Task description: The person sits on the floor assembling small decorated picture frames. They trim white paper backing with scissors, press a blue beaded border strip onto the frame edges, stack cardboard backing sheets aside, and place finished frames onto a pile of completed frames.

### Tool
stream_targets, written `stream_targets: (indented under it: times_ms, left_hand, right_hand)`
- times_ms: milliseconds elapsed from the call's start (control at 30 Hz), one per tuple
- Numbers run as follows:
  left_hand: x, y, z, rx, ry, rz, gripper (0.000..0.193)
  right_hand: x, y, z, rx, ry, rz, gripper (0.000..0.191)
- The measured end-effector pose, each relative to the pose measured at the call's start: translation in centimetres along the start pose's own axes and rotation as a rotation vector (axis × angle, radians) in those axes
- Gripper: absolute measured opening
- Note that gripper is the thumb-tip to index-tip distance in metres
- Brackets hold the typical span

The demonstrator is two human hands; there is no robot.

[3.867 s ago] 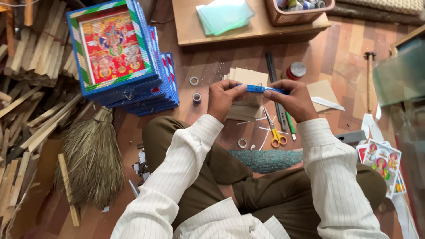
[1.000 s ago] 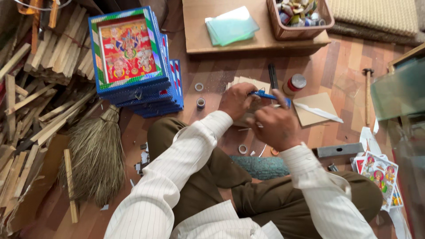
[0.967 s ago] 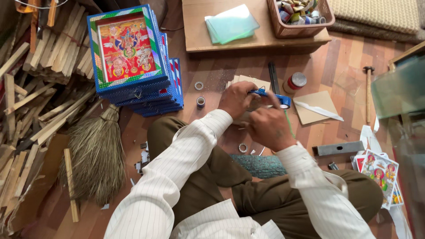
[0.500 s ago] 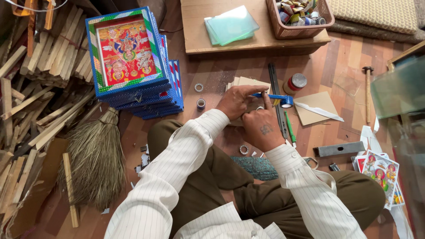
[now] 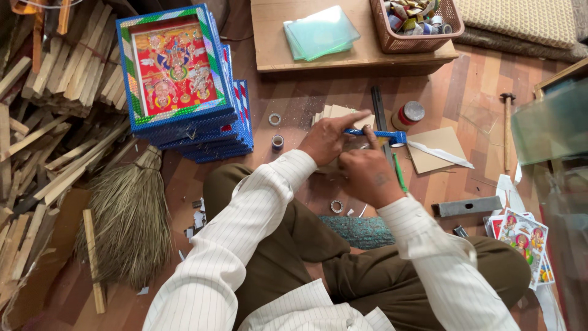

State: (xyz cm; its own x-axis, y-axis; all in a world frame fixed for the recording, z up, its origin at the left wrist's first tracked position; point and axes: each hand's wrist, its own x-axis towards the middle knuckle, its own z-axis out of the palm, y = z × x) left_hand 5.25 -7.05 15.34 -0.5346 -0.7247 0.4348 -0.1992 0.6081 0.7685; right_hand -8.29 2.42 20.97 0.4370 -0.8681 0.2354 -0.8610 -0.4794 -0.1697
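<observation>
Beside ruler (image 5: pixel 381 119): both hands (image 5: pixel 346 156) pinching blue strip (image 5: pixel 375 133).

In the centre of the frame, left hand (image 5: pixel 327 138) and right hand (image 5: pixel 366 171) press a blue strip (image 5: pixel 373 133) on stacked boards (image 5: pixel 334 113).

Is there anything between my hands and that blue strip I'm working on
Nothing visible. Both hands are already on the blue strip: the left hand lies along its left end and the right hand pinches it from below, above the stack of tan cards.
</observation>
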Motion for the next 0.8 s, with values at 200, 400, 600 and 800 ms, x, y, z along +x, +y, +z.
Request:
stream_targets:
  times_ms: [200,400,600,800]
  left_hand:
    - [-0.5,0.4,0.0,-0.011,-0.042,-0.155,0.063]
    - [0.6,-0.9,0.2,-0.233,-0.068,-0.295,0.030]
    - [5.0,-3.7,0.7,-0.405,-0.241,-0.570,0.030]
    - [6.3,-4.8,1.6,-0.472,-0.361,-0.631,0.026]
  right_hand:
    - [-2.1,2.9,-0.8,0.143,0.509,0.118,0.020]
    - [-1.2,3.8,0.3,0.209,0.507,0.227,0.035]
    - [-1.5,3.7,0.9,0.186,0.508,0.248,0.040]
    - [-1.6,3.6,0.4,0.215,0.480,0.261,0.040]
